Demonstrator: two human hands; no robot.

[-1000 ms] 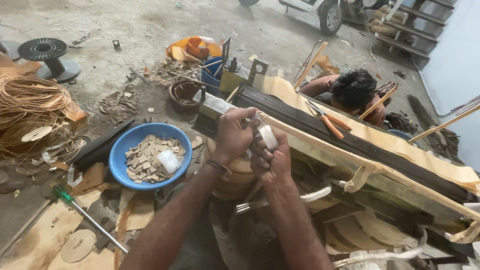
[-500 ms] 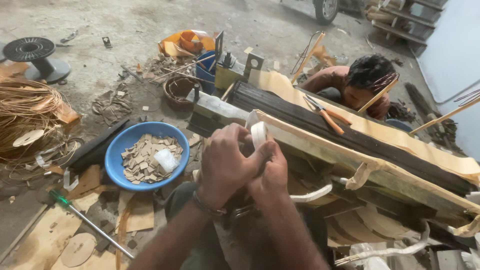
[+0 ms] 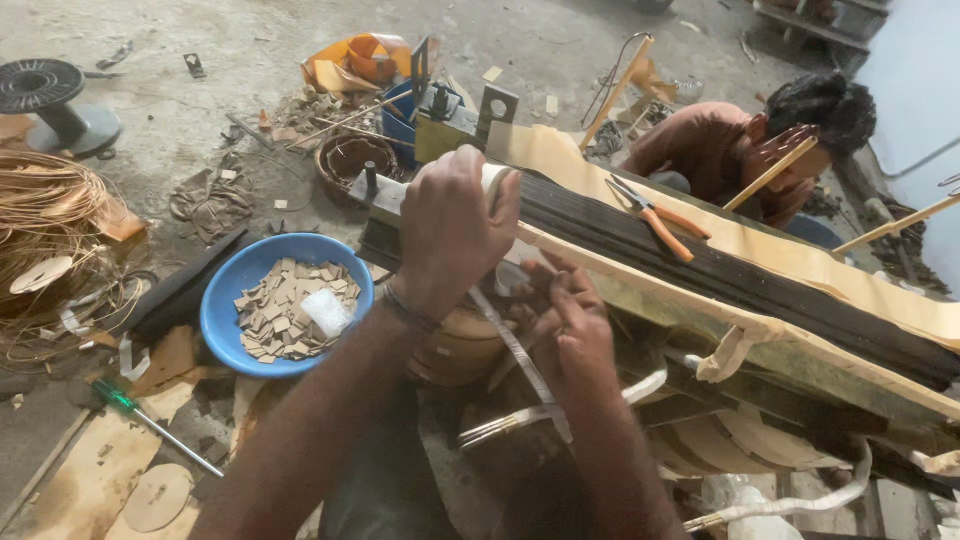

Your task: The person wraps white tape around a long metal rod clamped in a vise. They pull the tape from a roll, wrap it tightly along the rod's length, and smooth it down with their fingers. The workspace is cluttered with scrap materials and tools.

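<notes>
The left hand [image 3: 455,225] is closed around a white tape roll [image 3: 494,180], held up against the near edge of the long dark core [image 3: 700,260]. A strip of tape [image 3: 515,355] runs down and near from the roll, taut, past the right hand [image 3: 565,320]. The right hand sits lower, just right of the strip, its fingers [image 3: 540,285] curled together at the strip near a copper coil [image 3: 465,345]; whether they pinch the tape cannot be told.

On top of the core, to the right, lie orange-handled pliers [image 3: 655,215] on yellow paper [image 3: 800,265]. White-wrapped leads [image 3: 560,415] stick out below the hands.

Left of the hands a blue bowl [image 3: 225,310] holds brown card pieces and a small clear bag. Nearer left, a green-handled screwdriver [image 3: 150,425] lies on the floor. Far left are a copper wire bundle [image 3: 45,225] and a black spool [image 3: 45,95]. Across the core, far right, another person [image 3: 740,150] bends low.
</notes>
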